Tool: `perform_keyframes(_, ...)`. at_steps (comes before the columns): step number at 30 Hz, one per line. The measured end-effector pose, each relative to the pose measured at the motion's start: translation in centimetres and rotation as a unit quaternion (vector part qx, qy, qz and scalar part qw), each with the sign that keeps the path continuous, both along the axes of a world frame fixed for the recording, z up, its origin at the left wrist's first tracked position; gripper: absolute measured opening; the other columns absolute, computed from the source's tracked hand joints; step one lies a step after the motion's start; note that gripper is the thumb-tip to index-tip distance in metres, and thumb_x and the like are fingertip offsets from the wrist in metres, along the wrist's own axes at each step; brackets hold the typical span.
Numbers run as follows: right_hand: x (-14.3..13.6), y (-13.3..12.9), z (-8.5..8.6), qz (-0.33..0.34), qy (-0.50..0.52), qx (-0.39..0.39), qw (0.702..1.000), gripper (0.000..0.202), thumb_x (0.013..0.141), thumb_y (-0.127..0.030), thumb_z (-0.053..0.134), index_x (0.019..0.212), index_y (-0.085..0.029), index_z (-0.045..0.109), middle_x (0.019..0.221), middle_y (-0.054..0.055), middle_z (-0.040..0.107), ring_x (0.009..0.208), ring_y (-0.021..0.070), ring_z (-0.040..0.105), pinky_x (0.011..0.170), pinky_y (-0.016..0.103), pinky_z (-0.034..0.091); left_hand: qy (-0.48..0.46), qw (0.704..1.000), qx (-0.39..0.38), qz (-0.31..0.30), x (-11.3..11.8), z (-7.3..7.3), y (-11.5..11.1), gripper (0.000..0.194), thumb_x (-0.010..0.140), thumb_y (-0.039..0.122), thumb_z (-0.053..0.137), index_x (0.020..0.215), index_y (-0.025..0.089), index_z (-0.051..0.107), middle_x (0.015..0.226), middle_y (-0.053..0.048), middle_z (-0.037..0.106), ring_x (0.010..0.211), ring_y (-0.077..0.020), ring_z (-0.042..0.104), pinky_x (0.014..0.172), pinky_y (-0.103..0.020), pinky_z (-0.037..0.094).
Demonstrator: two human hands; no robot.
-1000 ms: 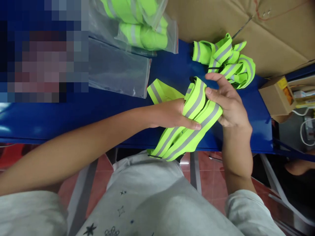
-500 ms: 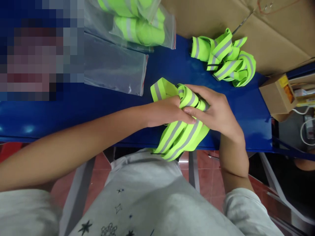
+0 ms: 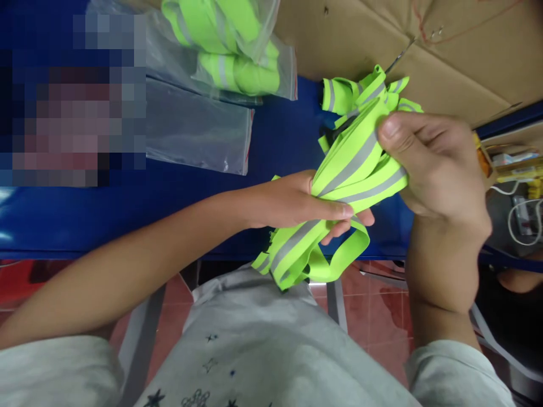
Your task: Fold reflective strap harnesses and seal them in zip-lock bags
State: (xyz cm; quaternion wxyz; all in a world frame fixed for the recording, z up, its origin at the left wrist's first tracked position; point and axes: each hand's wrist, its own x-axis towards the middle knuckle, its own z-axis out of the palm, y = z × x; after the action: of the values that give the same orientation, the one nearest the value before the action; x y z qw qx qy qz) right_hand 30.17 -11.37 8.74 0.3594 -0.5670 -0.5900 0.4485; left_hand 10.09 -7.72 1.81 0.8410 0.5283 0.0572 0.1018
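Note:
A bundle of neon yellow-green reflective straps (image 3: 352, 175) with grey stripes stretches between both hands above the blue table. My left hand (image 3: 314, 200) is closed round its middle, thumb on top and some fingertips showing underneath. Closed on the upper right end is my right hand (image 3: 441, 158), its thumb pressing on the folded layers. The lower end and a loose loop hang over the table's front edge, near my shirt. Behind the bundle lies a pile of similar straps (image 3: 333, 93), partly hidden by the bundle and my right hand.
An empty-looking clear zip bag (image 3: 199, 124) lies flat on the blue table (image 3: 280, 135) to the left. Beyond it are filled bags of straps (image 3: 241, 70). Large cardboard (image 3: 356, 34) stands behind. At the right are a small box (image 3: 486, 164) and a white cable (image 3: 524, 240).
My right hand has moved up and right, drawing one end of the strap bundle out straight. My left hand stays closed round the middle, where a rolled part showed before.

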Motion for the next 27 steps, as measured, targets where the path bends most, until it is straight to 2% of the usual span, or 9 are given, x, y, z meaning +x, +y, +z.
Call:
perform_keyframes(4,0.0,0.8,-2.2,0.006,0.114,-0.069,0.991,0.034,0.091,-0.059,0.076,0.095,-0.025,0.076,0.088,0.006,0.079,0.098,0.0307,0.078,0.074,0.042,0.068,0.007,0.994,0.112,-0.02,-0.4,-0.4,1.3,0.016,0.099,0.025,0.063,0.103,0.018,0.076,0.08,-0.003,0.074,0.088,-0.0177,0.073,0.094,-0.034,0.06)
perform_keyframes(8,-0.6,1.6,-5.5,0.008,0.155,-0.132,0.979,0.045,0.092,-0.065,0.069,0.1,-0.021,0.073,0.087,0.005,0.077,0.088,0.0276,0.077,0.068,0.041,0.067,0.027,0.987,0.156,-0.019,-0.4,-1.2,2.1,0.01,0.095,0.025,0.067,0.092,0.017,0.073,0.091,-0.004,0.079,0.11,-0.0203,0.074,0.106,-0.035,0.055)
perform_keyframes(10,-1.1,1.5,-6.8,-0.038,0.123,-0.08,0.988,0.042,0.091,-0.064,0.071,0.1,-0.023,0.072,0.087,0.002,0.076,0.08,0.0227,0.074,0.066,0.036,0.065,0.036,0.984,0.174,-0.017,-0.3,-1.5,2.2,0.014,0.096,0.025,0.065,0.089,0.016,0.073,0.096,-0.005,0.08,0.111,-0.0205,0.074,0.106,-0.034,0.055)
perform_keyframes(12,-1.5,1.1,-7.3,-0.085,0.05,0.049,0.994,0.034,0.092,-0.058,0.074,0.102,-0.026,0.073,0.09,0.0,0.074,0.079,0.0183,0.071,0.07,0.033,0.063,0.046,0.98,0.193,-0.012,-0.2,-1.7,2.1,0.019,0.098,0.025,0.062,0.087,0.016,0.074,0.101,-0.006,0.081,0.112,-0.02,0.074,0.106,-0.032,0.054)
perform_keyframes(15,-1.7,0.1,-7.1,-0.04,-0.093,0.2,0.975,0.032,0.102,-0.054,0.062,0.115,-0.027,0.076,0.108,0.003,0.076,0.1,0.0198,0.072,0.091,0.036,0.061,0.049,0.977,0.205,0.018,-0.1,-2.0,2.0,0.021,0.098,0.025,0.061,0.089,0.016,0.078,0.103,-0.005,0.082,0.111,-0.0188,0.075,0.102,-0.028,0.055)
perform_keyframes(18,-1.6,-0.3,-7.0,0.067,-0.17,0.217,0.959,0.045,0.098,-0.059,0.067,0.128,-0.027,0.073,0.122,0.005,0.076,0.112,0.0261,0.072,0.099,0.044,0.059,0.03,0.986,0.16,0.037,0.1,-2.3,2.0,0.015,0.093,0.023,0.066,0.09,0.017,0.08,0.097,-0.005,0.082,0.093,-0.0175,0.077,0.086,-0.027,0.061)
perform_keyframes(20,-1.6,-0.3,-7.3,0.079,-0.182,0.216,0.956,0.051,0.09,-0.06,0.077,0.129,-0.027,0.072,0.121,0.004,0.077,0.11,0.028,0.073,0.098,0.044,0.061,0.031,0.993,0.105,0.045,0.3,-2.4,1.9,0.007,0.086,0.018,0.073,0.09,0.017,0.079,0.092,-0.004,0.082,0.087,-0.0177,0.078,0.084,-0.028,0.063)
perform_keyframes(23,-1.5,-0.1,-7.5,0.019,-0.187,0.24,0.952,0.044,0.089,-0.055,0.08,0.123,-0.028,0.074,0.117,0.002,0.078,0.108,0.0273,0.075,0.097,0.043,0.061,0.043,0.997,-0.043,0.047,0.5,-2.3,1.4,0.016,0.079,0.015,0.081,0.095,0.017,0.079,0.094,-0.005,0.082,0.097,-0.0223,0.08,0.092,-0.035,0.064)
perform_keyframes(27,-1.1,0.0,-6.8,-0.081,-0.164,0.332,0.925,0.033,0.091,-0.046,0.081,0.117,-0.027,0.076,0.114,0.001,0.079,0.107,0.0238,0.074,0.097,0.039,0.06,0.05,0.978,-0.2,-0.025,0.5,-1.6,0.5,0.028,0.078,0.019,0.086,0.104,0.015,0.078,0.108,-0.012,0.082,0.103,-0.0281,0.08,0.093,-0.044,0.066)
